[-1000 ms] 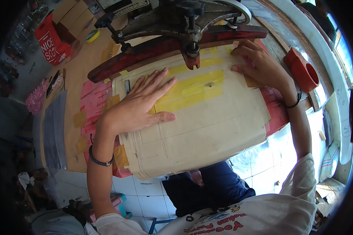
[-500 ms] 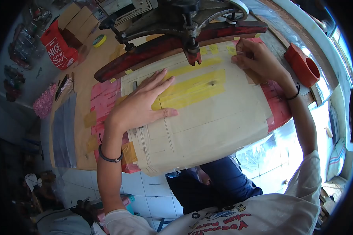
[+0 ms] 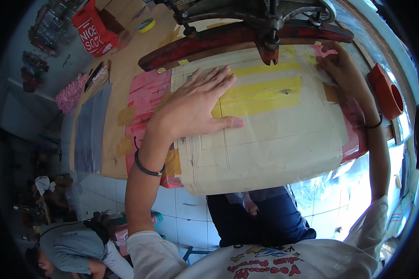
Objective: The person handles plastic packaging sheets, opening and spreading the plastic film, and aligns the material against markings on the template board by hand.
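A large cream sheet (image 3: 274, 149) with pencil lines and a yellow taped patch (image 3: 265, 97) lies over the table's front edge. My left hand (image 3: 195, 104) rests flat on its left part, fingers spread, thumb beside the yellow patch. At the sheet's far right corner is my right hand (image 3: 340, 65), its fingers bent and thumb near the index finger; whether anything thin is between them cannot be made out. Behind the sheet runs a red clamp bar (image 3: 209, 42) under a dark metal frame (image 3: 251, 16). Pink sheeting (image 3: 146, 97) shows at the left.
An orange-red holder (image 3: 385, 91) stands at the right. On the left are a grey sheet (image 3: 92, 130), a red bag (image 3: 94, 32), a yellow tape roll (image 3: 146, 25), pink shreds (image 3: 71, 93) and a knife (image 3: 93, 76). A person (image 3: 70, 246) is bent over at lower left.
The view has shifted, so the table and clamp sit farther right and higher. My left hand stays flat on the sheet. My right hand's fingers have shifted at the corner. More of the person at lower left shows.
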The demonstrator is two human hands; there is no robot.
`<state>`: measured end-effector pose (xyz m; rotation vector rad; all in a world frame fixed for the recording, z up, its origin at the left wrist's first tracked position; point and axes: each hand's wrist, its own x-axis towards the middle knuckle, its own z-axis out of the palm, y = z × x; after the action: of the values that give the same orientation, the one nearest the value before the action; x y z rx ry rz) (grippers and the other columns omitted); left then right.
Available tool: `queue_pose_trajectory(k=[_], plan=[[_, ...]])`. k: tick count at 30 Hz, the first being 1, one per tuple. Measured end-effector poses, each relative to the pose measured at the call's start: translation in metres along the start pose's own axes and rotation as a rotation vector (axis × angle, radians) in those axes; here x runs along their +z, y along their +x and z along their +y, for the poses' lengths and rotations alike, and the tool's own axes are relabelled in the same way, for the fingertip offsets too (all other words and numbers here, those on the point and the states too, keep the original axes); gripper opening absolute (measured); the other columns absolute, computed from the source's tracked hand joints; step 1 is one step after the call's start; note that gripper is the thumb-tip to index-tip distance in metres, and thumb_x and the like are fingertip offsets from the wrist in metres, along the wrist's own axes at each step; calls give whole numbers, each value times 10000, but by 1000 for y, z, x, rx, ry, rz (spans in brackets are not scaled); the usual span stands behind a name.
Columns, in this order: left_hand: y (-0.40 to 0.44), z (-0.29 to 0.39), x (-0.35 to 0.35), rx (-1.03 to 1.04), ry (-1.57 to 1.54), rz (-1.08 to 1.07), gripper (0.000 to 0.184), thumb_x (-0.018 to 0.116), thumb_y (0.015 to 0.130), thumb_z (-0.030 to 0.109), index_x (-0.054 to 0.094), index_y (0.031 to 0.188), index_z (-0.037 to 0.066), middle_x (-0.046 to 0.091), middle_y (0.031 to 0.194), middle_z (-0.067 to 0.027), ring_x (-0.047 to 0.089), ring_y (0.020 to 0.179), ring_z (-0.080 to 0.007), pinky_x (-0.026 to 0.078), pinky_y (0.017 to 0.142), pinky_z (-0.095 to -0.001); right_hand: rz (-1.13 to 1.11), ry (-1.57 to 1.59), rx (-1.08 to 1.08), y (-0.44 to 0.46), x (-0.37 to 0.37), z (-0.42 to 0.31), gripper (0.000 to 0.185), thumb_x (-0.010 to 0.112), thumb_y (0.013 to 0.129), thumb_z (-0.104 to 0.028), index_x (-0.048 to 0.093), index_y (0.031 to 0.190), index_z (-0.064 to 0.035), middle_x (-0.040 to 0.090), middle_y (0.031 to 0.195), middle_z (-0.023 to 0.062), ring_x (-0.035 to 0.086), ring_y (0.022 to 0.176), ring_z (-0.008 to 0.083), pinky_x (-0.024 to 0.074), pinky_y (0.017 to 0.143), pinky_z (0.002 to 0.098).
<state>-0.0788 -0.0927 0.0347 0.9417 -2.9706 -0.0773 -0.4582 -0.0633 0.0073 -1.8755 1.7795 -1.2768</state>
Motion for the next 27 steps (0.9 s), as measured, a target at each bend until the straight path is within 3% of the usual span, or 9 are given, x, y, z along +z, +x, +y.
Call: queue_pose_trajectory(k=[4, 5, 9, 14, 16, 19, 23, 27], plan=[[-3, -7, 6, -135, 67, 57, 1035, 599, 840, 696, 318, 1502, -49, 290, 1595, -184, 270, 1479, -334, 185, 1235, -462, -474, -139, 358, -1, -37, -37, 220, 617, 977, -198, 602, 1089, -9, 652, 701, 39, 575, 509, 73, 415, 450, 212], [-1, -9, 8, -155, 85, 81, 1043, 598, 836, 701, 322, 1497, -57, 300, 1590, -186, 279, 1475, -335, 190, 1233, -461, -483, -128, 326, -1, -35, -28, 201, 592, 985, -210, 630, 1019, -15, 627, 680, 18, 528, 444, 68, 407, 418, 214], [2, -16, 18, -180, 133, 190, 1006, 620, 819, 701, 417, 1454, -52, 377, 1555, -179, 331, 1452, -337, 215, 1222, -461, -481, -201, 305, 4, -30, -16, 253, 576, 989, -263, 646, 984, -20, 569, 634, -6, 527, 442, 67, 403, 420, 219], [-5, 5, -8, -226, 125, 65, 940, 670, 789, 681, 525, 1392, -26, 483, 1488, -156, 419, 1400, -324, 252, 1203, -446, -305, -178, 189, 3, -34, 11, 236, 534, 999, -249, 653, 1045, -50, 565, 663, -10, 527, 465, 65, 414, 474, 223], [-8, 10, -17, -245, 104, 2, 948, 685, 774, 681, 529, 1393, -20, 497, 1479, -150, 440, 1387, -321, 256, 1202, -438, -363, -353, 309, 9, -39, 6, 260, 526, 1025, -253, 641, 1137, -49, 626, 911, -13, 546, 740, 37, 451, 681, 202], [-13, 13, -19, -255, 122, -26, 998, 691, 751, 701, 503, 1411, -24, 494, 1480, -154, 437, 1391, -320, 251, 1209, -424, -165, -239, 238, -1, -34, 9, 322, 522, 1032, -269, 615, 1238, -39, 637, 1083, 8, 574, 866, 74, 467, 817, 228], [-13, 6, -4, -275, 141, 27, 1080, 658, 744, 753, 452, 1435, -51, 456, 1500, -181, 381, 1431, -310, 241, 1216, -402, -207, -266, 124, -1, -36, 23, 352, 504, 1039, -345, 615, 1214, -61, 607, 1008, -4, 541, 838, 60, 459, 775, 215], [-10, 0, -3, -321, 217, 60, 1118, 608, 764, 786, 412, 1450, -75, 402, 1532, -203, 334, 1460, -278, 249, 1214, -385, -223, -141, 293, -4, -26, 0, 342, 522, 1033, -351, 628, 1187, -64, 598, 955, -18, 525, 807, 46, 449, 724, 204]])
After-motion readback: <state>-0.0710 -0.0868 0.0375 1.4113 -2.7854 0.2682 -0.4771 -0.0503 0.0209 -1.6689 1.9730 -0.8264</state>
